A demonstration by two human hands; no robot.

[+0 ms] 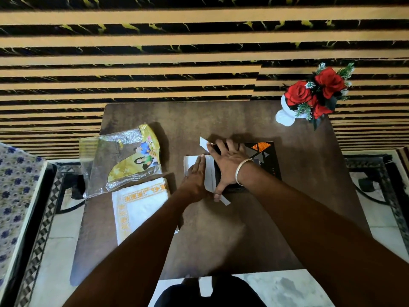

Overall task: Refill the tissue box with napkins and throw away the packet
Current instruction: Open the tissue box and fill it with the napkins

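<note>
A black tissue box (265, 155) with orange triangles lies on its side on the brown table (221, 240), its white end flaps folded out. My right hand (228, 165) spreads over the box's open end, fingers apart, thumb on the near flap. My left hand (195, 176) lies flat on a white stack of napkins (190, 161) that sticks out of that open end. A second stack of white napkins (139, 207) with an orange border sits at the left front. The clear and yellow plastic packet (124, 160) lies flat behind it.
A white vase of red roses (309, 96) stands at the table's far right corner. A striped yellow and black wall lies beyond the table. A patterned cloth (13, 185) covers furniture on the left, and tiled floor shows on both sides.
</note>
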